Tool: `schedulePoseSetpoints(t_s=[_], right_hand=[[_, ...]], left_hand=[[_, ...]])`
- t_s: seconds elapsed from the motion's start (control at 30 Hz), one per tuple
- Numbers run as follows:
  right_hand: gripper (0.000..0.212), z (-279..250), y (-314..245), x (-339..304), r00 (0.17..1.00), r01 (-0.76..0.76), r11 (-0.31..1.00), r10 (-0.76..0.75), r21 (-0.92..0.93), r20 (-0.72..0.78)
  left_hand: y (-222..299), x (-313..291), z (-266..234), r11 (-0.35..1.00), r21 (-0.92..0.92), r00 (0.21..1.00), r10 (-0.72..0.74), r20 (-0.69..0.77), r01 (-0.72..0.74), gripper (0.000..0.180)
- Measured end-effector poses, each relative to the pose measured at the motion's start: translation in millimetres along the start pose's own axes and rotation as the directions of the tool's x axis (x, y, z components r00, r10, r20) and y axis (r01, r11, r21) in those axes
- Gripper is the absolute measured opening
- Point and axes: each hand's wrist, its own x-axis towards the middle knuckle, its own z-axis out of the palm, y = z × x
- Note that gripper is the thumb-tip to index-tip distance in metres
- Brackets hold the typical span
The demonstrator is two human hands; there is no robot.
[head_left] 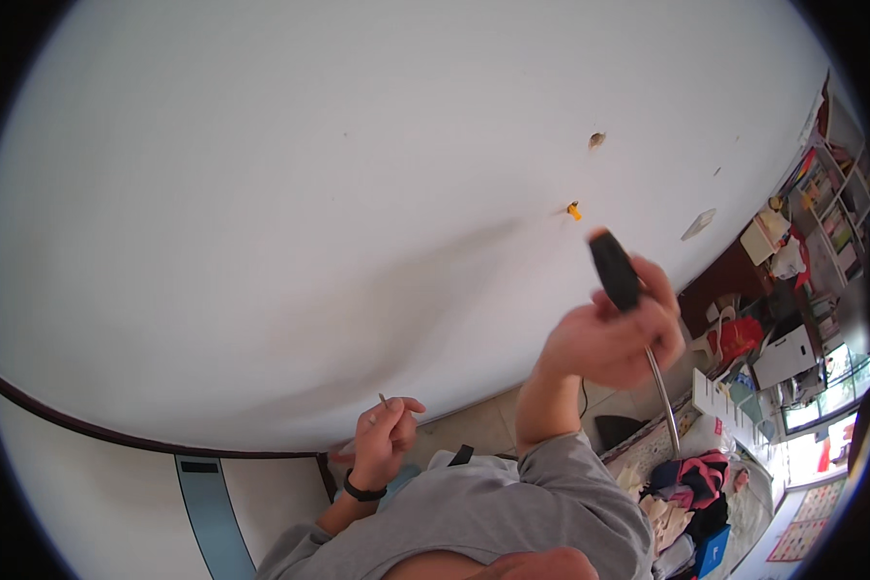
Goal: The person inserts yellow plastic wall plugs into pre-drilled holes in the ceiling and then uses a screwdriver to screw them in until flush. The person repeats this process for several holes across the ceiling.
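My right hand grips a screwdriver by its shaft just below the black handle. Its long metal shaft points down and back toward me, while the handle's orange-tipped butt faces the wall. Just beyond that butt, apart from it, a yellow wall plug sticks partly out of the white wall. My left hand, lower and to the left, is closed in a pinch; a thin, small metal piece, perhaps a screw, shows above its fingertips. A dark band circles the left wrist.
A chipped hole lies above the plug, and a white switch plate sits to its right. Clothes are heaped at the lower right. Shelves and a cluttered desk stand farther right. Dark trim edges the wall at left.
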Motion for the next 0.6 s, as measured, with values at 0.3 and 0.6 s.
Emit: schedulePoseSetpoints(t_s=[0.3,0.6], right_hand=[[0.013,2.2,1.4,-6.3,0.981,-0.104,0.994,0.11,-0.041,0.162],[0.012,4.7,1.6,-3.2,0.98,-0.116,0.988,0.131,-0.105,0.147]], left_hand=[[2.7,6.9,1.3,0.999,0.023,0.999,-0.04,0.029,0.04,0.033],[4.1,8.2,4.7,0.998,0.001,0.998,-0.057,0.039,0.057,0.033]])
